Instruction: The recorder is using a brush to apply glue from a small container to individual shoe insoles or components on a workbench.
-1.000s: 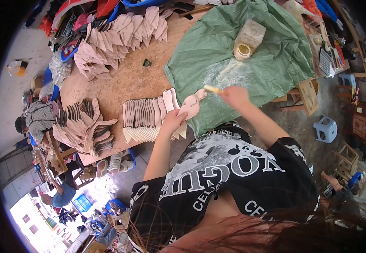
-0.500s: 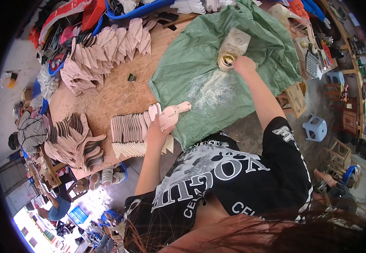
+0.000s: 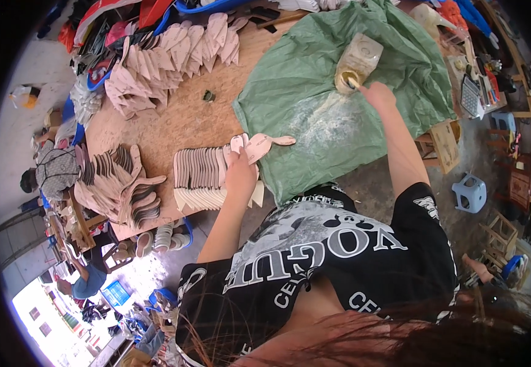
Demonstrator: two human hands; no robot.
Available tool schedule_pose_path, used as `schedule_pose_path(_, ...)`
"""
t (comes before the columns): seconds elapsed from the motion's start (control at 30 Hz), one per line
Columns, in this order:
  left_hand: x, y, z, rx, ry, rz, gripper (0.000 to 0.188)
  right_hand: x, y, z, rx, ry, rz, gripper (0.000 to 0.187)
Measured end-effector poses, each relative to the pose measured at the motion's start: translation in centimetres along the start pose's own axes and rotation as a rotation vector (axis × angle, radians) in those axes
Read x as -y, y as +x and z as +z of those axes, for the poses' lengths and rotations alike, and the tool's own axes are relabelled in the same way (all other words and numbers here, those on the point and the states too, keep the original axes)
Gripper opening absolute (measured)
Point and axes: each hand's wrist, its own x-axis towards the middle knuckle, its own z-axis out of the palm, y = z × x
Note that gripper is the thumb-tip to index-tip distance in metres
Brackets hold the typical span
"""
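Observation:
My left hand (image 3: 241,174) is closed on a pink insole (image 3: 259,148), whose narrow end reaches over the edge of the green sheet (image 3: 284,73). Just left of that hand stands a tight row of similar insoles (image 3: 198,168), above pale pointed pieces (image 3: 201,200). On the sheet lies a stained, whitish plastic jug (image 3: 363,52) with a round yellowish mouth (image 3: 345,81). At this mouth my right hand (image 3: 378,96) grips a brush (image 3: 354,82) by its light handle; its tip is inside the mouth and hidden. A white dried smear (image 3: 326,125) marks the sheet below.
More pink insoles are heaped at the far left (image 3: 167,67) and near left (image 3: 121,183) of the wooden table (image 3: 179,119). A small dark cup (image 3: 208,96) stands between. A blue stool (image 3: 469,192) is on the floor at right. Another person (image 3: 85,281) is at lower left.
My right hand has drawn back slightly from the jug's mouth, so the brush handle shows now. The held insole has tilted in my left hand. The whole view has shifted a little.

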Motion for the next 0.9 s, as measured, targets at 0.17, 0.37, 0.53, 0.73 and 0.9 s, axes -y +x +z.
schedule_pose_path(0.17, 1.6, 0.0, 1.0, 0.070, -0.001, 0.031, 0.032, 0.9, -4.4, 2.0, 0.103, 0.144, -0.160, 0.049)
schedule_pose_path(0.37, 2.8, 0.8, 0.9, 0.297, -0.449, -0.184, 0.028, 6.8, -17.0, 12.2, 0.352, 0.424, -0.472, 0.052)
schedule_pose_path(0.53, 2.6, 1.0, 1.1, 0.393, -0.861, -0.436, 0.020, 9.6, -21.1, 16.5, 0.351, 0.455, -0.465, 0.050)
schedule_pose_path(0.73, 3.8, 0.7, 1.9, 0.425, -0.893, -0.454, 0.020, 7.8, -19.4, 15.1, 0.084, 0.222, -0.401, 0.044)
schedule_pose_path(0.9, 3.7, 0.6, 1.9, 0.419, -0.925, -0.458, 0.021, 8.7, -20.8, 16.2, 0.106, 0.242, -0.466, 0.045)
